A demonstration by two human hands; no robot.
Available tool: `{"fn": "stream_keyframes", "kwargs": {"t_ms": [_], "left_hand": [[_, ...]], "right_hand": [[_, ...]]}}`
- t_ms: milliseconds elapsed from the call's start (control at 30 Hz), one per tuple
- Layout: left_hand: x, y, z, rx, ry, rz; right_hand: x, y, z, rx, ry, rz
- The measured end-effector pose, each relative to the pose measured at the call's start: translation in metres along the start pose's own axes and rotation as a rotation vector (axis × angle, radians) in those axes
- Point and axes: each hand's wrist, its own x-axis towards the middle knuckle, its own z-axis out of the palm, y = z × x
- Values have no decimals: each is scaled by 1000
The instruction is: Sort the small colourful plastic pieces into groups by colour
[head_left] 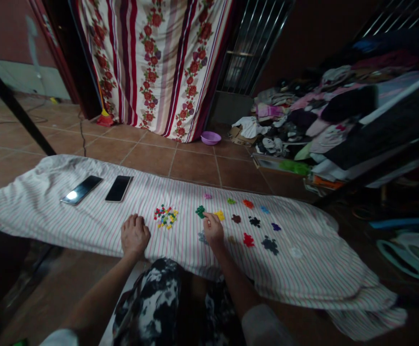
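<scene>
My right hand is over the cloth with thumb and forefinger pinched together at the edge of a pile of small green pieces. Whatever sits between the fingertips is too small to make out. A pile of yellow pieces lies just beyond that hand, and grey pieces are partly hidden beside the wrist. Palm down on the cloth, my left hand lies with fingers loosely bent and apart, holding nothing. To its right is a mixed heap of small red, yellow, green, white and blue pieces.
Striped cloth covers the low surface. Two phones lie at the left. Several single-colour piles, including red, dark grey and orange, spread rightward. Behind are a purple basin and heaped clothes.
</scene>
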Motion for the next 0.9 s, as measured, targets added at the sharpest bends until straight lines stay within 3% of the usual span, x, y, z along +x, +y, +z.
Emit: {"fn": "stream_keyframes", "kwargs": {"t_ms": [200,467,900], "left_hand": [[0,0,3,-18,14,-14],[0,-1,1,-34,-2,-15],[1,1,-3,-68,-23,-37]], "right_hand": [[8,-25,8,-11,-178,-43],[17,-51,44,-57,-482,-117],[38,-79,57,-261,-716,-101]]}}
